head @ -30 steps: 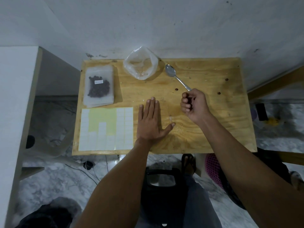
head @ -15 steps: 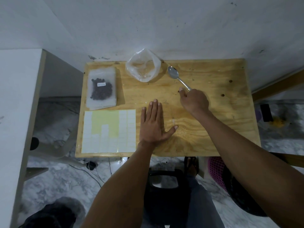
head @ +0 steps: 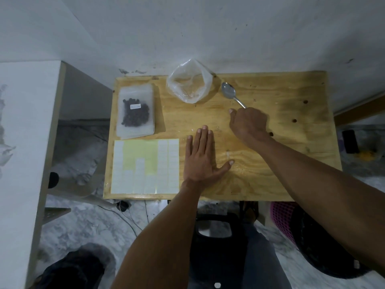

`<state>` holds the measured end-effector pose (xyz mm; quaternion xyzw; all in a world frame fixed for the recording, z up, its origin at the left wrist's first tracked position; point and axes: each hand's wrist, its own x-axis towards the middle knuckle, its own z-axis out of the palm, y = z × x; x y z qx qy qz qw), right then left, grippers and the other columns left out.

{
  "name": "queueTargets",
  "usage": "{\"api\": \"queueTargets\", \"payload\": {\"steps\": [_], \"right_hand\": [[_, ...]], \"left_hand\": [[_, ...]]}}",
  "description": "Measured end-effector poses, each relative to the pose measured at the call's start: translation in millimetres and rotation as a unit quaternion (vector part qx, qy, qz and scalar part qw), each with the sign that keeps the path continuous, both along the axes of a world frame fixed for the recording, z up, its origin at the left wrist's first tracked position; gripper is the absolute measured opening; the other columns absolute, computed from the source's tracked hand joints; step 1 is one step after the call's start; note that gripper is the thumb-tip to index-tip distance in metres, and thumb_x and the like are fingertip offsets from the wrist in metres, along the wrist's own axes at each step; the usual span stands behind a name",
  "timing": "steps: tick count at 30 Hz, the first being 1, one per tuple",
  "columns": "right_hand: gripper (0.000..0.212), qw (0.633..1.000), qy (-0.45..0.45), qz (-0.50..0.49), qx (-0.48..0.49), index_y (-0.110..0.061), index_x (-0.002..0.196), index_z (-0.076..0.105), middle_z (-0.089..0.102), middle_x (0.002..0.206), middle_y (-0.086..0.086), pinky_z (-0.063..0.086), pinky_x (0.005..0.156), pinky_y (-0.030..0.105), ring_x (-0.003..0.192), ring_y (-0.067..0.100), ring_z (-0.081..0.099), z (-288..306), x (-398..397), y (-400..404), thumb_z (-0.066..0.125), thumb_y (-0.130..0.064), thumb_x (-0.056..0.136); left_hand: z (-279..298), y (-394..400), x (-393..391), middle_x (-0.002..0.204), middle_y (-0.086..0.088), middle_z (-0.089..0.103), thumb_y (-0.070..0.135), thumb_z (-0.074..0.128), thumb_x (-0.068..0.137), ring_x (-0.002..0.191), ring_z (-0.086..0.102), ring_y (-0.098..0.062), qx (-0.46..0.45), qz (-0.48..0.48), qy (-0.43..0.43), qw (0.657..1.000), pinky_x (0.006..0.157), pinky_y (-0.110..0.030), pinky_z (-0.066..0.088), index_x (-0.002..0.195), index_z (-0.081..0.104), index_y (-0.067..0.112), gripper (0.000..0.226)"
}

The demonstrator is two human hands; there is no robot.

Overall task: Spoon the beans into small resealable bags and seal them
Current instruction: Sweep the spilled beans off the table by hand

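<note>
— Spoon point(head: 228, 91): where?
— Upper centre of frame, handle slanting down-right under the right hand point(head: 249, 123) (curled; grip hidden, cannot tell). Left hand point(head: 201, 158) lies flat, farther off.

Left hand point(head: 201, 157) flat, palm down on wooden table point(head: 291, 167), fingers straight. Right hand point(head: 249, 122) curled over handle of spoon point(head: 229, 91), bowl pointing far-left beside clear open bag point(head: 189, 83). Far left, small bag of beans point(head: 135, 112) atop stack; label sheet point(head: 145, 166) nearer.

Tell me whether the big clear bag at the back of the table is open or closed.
Open: the clear bag stands with its mouth spread wide, and the inside looks empty.
</note>
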<state>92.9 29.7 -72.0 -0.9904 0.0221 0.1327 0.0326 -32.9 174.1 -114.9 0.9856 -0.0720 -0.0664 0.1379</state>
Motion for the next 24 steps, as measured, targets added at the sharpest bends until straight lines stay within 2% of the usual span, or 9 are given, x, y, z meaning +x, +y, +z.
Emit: {"api": "queueTargets", "payload": {"steps": [2,6,10,11,12,15,16,18,24], "right_hand": [[0.049,1.0,0.007,0.021,-0.011,-0.006,0.116,0.071,0.069,0.116,0.017,0.046,0.087,0.038,0.109,0.037,0.064,0.8,-0.5,-1.2,0.028,-0.03,0.11],[0.035,1.0,0.013,0.014,0.023,-0.002,0.11,0.072,0.07,0.111,0.018,0.046,0.077,0.036,0.103,0.037,0.066,-5.5,-0.4,-8.5,0.04,-0.011,0.101],[0.04,0.96,-0.068,-0.129,0.241,0.001,0.071,0.064,0.058,0.063,0.013,0.033,0.056,0.029,0.065,0.029,0.059,-1.0,-6.0,-11.5,0.043,-0.019,0.099],[0.04,0.922,-0.066,-0.189,0.333,0.0,0.065,0.058,0.05,0.055,0.007,0.03,0.05,0.029,0.054,0.023,0.051,2.0,-6.9,-10.9,0.045,-0.019,0.098],[0.039,0.852,-0.045,-0.268,0.447,-0.001,0.062,0.055,0.044,0.052,0.003,0.028,0.045,0.026,0.047,0.017,0.042,5.6,-7.4,-9.6,0.046,-0.018,0.096],[0.032,0.525,0.095,-0.442,0.721,-0.015,0.06,0.048,0.03,0.048,-0.006,0.02,0.035,0.02,0.037,0.009,0.022,21.9,-11.4,-10.1,0.043,-0.02,0.091],[0.032,0.473,0.117,-0.44,0.754,-0.015,0.061,0.048,0.03,0.047,-0.006,0.019,0.034,0.02,0.037,0.008,0.021,25.0,-13.7,-11.3,0.041,-0.021,0.091],[0.031,0.44,0.13,-0.419,0.783,-0.012,0.064,0.051,0.035,0.049,-0.004,0.021,0.035,0.02,0.038,0.009,0.025,30.7,-19.8,-12.4,0.037,-0.022,0.09],[0.031,0.448,0.097,-0.407,0.79,0.001,0.083,0.065,0.059,0.068,0.01,0.035,0.046,0.024,0.048,0.016,0.04,41.0,-30.7,-25.0,0.043,-0.018,0.073]], "left_hand": [[0.6,-0.1,-0.3,0.17,-0.01,-0.002,0.081,0.039,0.088,0.157,-0.009,-0.022,-0.002,0.0,0.001,1.0,0.126,-0.051,0.003,0.161,0.008,0.005,0.11],[1.3,-0.4,-0.7,0.17,-0.01,0.001,0.081,0.041,0.087,0.157,-0.007,-0.022,-0.005,0.002,-0.005,1.0,0.126,-0.051,0.003,0.16,0.011,0.004,0.11],[0.8,-0.3,-0.8,0.17,-0.011,0.003,0.082,0.039,0.087,0.157,-0.005,-0.023,0.007,0.001,-0.008,1.0,0.126,-0.051,0.005,0.16,0.012,0.004,0.111],[0.8,-0.1,-0.6,0.17,-0.011,0.003,0.083,0.038,0.087,0.157,-0.005,-0.023,0.008,0.001,-0.009,1.0,0.126,-0.051,0.005,0.16,0.012,0.004,0.111],[0.8,0.2,-0.5,0.17,-0.011,0.004,0.082,0.038,0.087,0.157,-0.004,-0.023,0.008,0.001,-0.011,1.0,0.126,-0.051,0.006,0.16,0.013,0.004,0.11],[0.7,-0.5,-1.3,0.169,-0.013,0.008,0.082,0.04,0.087,0.157,0.0,-0.024,0.004,0.003,-0.022,1.0,0.126,-0.051,0.007,0.159,0.017,0.003,0.11],[0.5,-1.0,-1.5,0.169,-0.013,0.009,0.082,0.04,0.087,0.157,0.001,-0.025,0.003,0.002,-0.025,1.0,0.126,-0.051,0.007,0.159,0.017,0.003,0.11],[-0.7,-0.8,-1.7,0.168,-0.014,0.011,0.082,0.04,0.086,0.157,0.004,-0.025,0.0,0.002,-0.031,1.0,0.126,-0.052,0.007,0.159,0.019,0.002,0.109],[-2.4,-0.4,-2.0,0.168,-0.014,0.014,0.081,0.042,0.086,0.157,0.006,-0.026,-0.004,0.003,-0.041,0.999,0.125,-0.052,0.009,0.158,0.023,0.002,0.109]]}}
